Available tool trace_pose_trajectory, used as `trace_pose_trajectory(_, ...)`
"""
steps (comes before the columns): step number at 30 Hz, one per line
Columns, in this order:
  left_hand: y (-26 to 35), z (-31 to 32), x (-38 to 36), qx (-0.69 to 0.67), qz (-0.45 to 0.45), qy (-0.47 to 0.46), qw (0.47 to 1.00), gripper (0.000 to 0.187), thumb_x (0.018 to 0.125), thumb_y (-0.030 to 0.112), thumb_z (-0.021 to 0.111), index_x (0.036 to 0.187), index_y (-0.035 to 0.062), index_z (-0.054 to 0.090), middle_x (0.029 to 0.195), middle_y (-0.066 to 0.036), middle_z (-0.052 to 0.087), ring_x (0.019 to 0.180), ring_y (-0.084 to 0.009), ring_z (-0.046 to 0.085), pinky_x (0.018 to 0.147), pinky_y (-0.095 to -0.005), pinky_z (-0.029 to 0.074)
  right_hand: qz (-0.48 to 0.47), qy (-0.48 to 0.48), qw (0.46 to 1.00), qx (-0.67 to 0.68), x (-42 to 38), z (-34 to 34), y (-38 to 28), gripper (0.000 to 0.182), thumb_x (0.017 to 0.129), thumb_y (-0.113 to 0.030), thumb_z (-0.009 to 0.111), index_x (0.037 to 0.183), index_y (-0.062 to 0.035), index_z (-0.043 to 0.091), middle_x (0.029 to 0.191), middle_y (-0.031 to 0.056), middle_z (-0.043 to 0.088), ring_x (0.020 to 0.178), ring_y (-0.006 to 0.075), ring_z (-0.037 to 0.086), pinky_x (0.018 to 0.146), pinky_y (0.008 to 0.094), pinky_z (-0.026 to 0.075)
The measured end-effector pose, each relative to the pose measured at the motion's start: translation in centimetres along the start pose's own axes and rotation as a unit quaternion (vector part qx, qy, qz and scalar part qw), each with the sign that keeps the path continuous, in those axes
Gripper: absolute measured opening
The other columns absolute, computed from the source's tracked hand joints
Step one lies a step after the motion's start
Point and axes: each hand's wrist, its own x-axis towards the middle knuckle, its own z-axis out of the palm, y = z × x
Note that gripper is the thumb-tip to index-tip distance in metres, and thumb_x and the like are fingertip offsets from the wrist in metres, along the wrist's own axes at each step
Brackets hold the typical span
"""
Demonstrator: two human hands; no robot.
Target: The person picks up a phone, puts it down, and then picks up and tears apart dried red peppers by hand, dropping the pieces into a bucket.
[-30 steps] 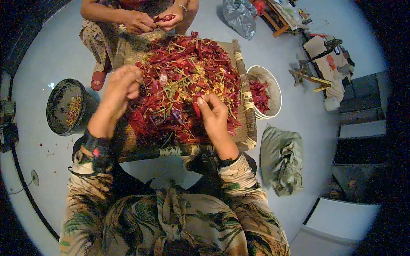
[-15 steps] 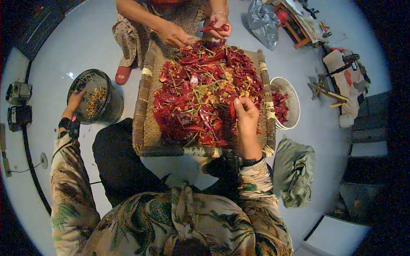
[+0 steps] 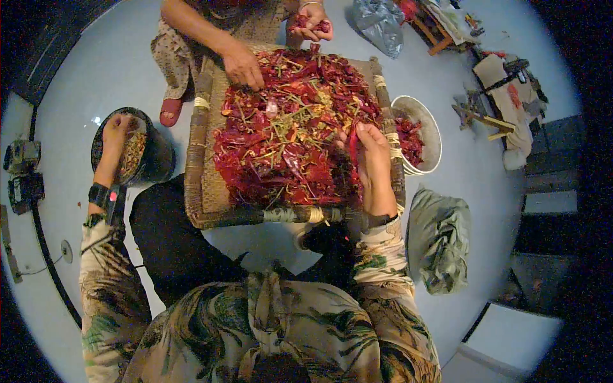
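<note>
Over the right side of the woven tray [image 3: 214, 220], my right hand [image 3: 373, 150] pinches a dried red chili pepper [image 3: 353, 143]. Beneath it lies a broad heap of dried chili peppers [image 3: 290, 137], mixed with pale stems and yellow seeds. My left hand [image 3: 115, 133] is at the mouth of the black bucket [image 3: 159, 150], fingers curled; what they hold, if anything, is too small to make out. Stems and seeds [image 3: 133, 155] show inside that bucket.
Across the tray a co-worker's hand [image 3: 242, 67] touches the peppers, while their other hand [image 3: 311, 24] holds several. A white bucket [image 3: 436, 143] with red peppers stands at the right. Near it lies a crumpled greenish sack [image 3: 439, 242]. A grey plastic bag [image 3: 380, 25] lies farther back.
My left hand has turned and drawn up at the black bucket. My right hand, holding a pepper, has shifted slightly up the view. The co-worker's one hand has moved down into the heap.
</note>
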Motion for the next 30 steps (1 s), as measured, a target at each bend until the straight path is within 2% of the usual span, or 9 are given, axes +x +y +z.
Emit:
trace_pose_trajectory(1, 1.3, 1.2, 0.0, -0.043, 0.007, -0.064, 0.997, 0.018, 0.088, 0.019, 0.055, 0.084, 0.0019, 0.06, 0.076, -0.003, 0.061, 0.067, -0.0108, 0.054, 0.064, -0.0243, 0.044, -0.008, -0.009, 1.0, 0.023, 0.6, -0.9, 0.2, 0.016, 0.089, -0.017, 0.055, 0.092, -0.0003, 0.055, 0.08, 0.0108, 0.059, 0.073, 0.0253, 0.062, 0.066, 0.0402, 0.056)
trace_pose_trajectory(5, 12.5, 6.9, -4.5, -0.129, 0.055, -0.228, 0.963, 0.008, 0.085, 0.012, 0.059, 0.087, 0.0043, 0.058, 0.083, -0.001, 0.059, 0.078, -0.0112, 0.054, 0.073, -0.024, 0.043, -0.09, -0.037, 0.987, 0.13, 4.8, -7.5, -0.5, 0.018, 0.091, -0.019, 0.051, 0.088, -0.0022, 0.055, 0.076, 0.0078, 0.055, 0.083, 0.0266, 0.06, 0.076, 0.0429, 0.053)
trace_pose_trajectory(8, 17.1, 11.1, -8.1, -0.099, 0.117, -0.266, 0.952, 0.01, 0.083, 0.011, 0.061, 0.087, 0.0039, 0.057, 0.085, 0.0, 0.057, 0.085, -0.0114, 0.053, 0.078, -0.0256, 0.042, -0.128, 0.082, 0.873, 0.463, 7.6, -13.8, -2.2, 0.035, 0.096, -0.027, 0.04, 0.113, 0.0022, 0.045, 0.115, 0.0205, 0.051, 0.111, 0.0346, 0.049, 0.097, 0.0476, 0.042)
trace_pose_trajectory(10, 18.8, 13.9, -10.8, -0.114, 0.117, -0.317, 0.934, 0.015, 0.08, 0.011, 0.064, 0.089, 0.0032, 0.057, 0.085, -0.003, 0.057, 0.086, -0.0153, 0.055, 0.078, -0.0271, 0.043, -0.107, 0.043, 0.855, 0.506, 6.2, -14.9, -2.1, 0.04, 0.096, -0.029, 0.039, 0.119, 0.004, 0.039, 0.125, 0.0245, 0.043, 0.117, 0.0366, 0.044, 0.1, 0.0482, 0.039)
trace_pose_trajectory(11, 18.8, 15.5, -11.8, -0.084, 0.195, -0.339, 0.916, 0.017, 0.079, 0.011, 0.064, 0.092, 0.0033, 0.057, 0.088, -0.007, 0.058, 0.088, -0.0196, 0.056, 0.078, -0.0296, 0.045, -0.095, 0.02, 0.844, 0.527, 5.9, -14.9, -2.2, 0.042, 0.096, -0.029, 0.039, 0.122, 0.0048, 0.036, 0.13, 0.0265, 0.039, 0.12, 0.0376, 0.042, 0.102, 0.0485, 0.038)
trace_pose_trajectory(15, 16.5, 20.8, -15.5, 0.039, 0.335, -0.31, 0.889, 0.025, 0.076, 0.012, 0.064, 0.095, 0.0017, 0.053, 0.093, -0.016, 0.056, 0.088, -0.0322, 0.057, 0.074, -0.0406, 0.048, -0.103, 0.146, 0.932, 0.315, 6.0, -10.6, -1.8, 0.038, 0.094, -0.019, 0.042, 0.121, 0.0078, 0.041, 0.123, 0.0251, 0.046, 0.117, 0.0372, 0.046, 0.099, 0.0492, 0.041)
trace_pose_trajectory(21, 13.6, 23.9, -16.0, 0.065, 0.346, -0.33, 0.876, 0.015, 0.08, 0.014, 0.058, 0.087, 0.0027, 0.051, 0.087, -0.016, 0.053, 0.082, -0.0342, 0.055, 0.069, -0.0439, 0.046, -0.013, -0.015, 1.0, -0.016, 2.2, -3.6, -0.4, 0.029, 0.088, -0.013, 0.055, 0.112, 0.0034, 0.053, 0.101, 0.0163, 0.062, 0.091, 0.0241, 0.062, 0.08, 0.0359, 0.052)
trace_pose_trajectory(26, 14.0, 23.3, -13.6, -0.028, 0.324, -0.293, 0.899, 0.012, 0.082, 0.013, 0.056, 0.08, 0.0023, 0.05, 0.079, -0.015, 0.052, 0.075, -0.0342, 0.054, 0.066, -0.0416, 0.044, -0.084, -0.139, 0.925, -0.343, -1.8, -1.3, 0.1, 0.043, 0.08, -0.017, 0.068, 0.117, 0.0005, 0.054, 0.111, 0.0112, 0.06, 0.104, 0.0168, 0.055, 0.092, 0.0315, 0.042)
trace_pose_trajectory(30, 16.5, 20.5, -11.9, -0.077, 0.301, -0.283, 0.908, 0.012, 0.081, 0.011, 0.059, 0.081, 0.0015, 0.051, 0.079, -0.014, 0.052, 0.074, -0.0342, 0.054, 0.065, -0.0403, 0.043, -0.293, -0.163, 0.811, -0.481, -3.9, 1.2, 0.3, 0.062, 0.07, -0.023, 0.074, 0.123, -0.0053, 0.049, 0.121, 0.0178, 0.053, 0.112, 0.0311, 0.049, 0.097, 0.0395, 0.037)
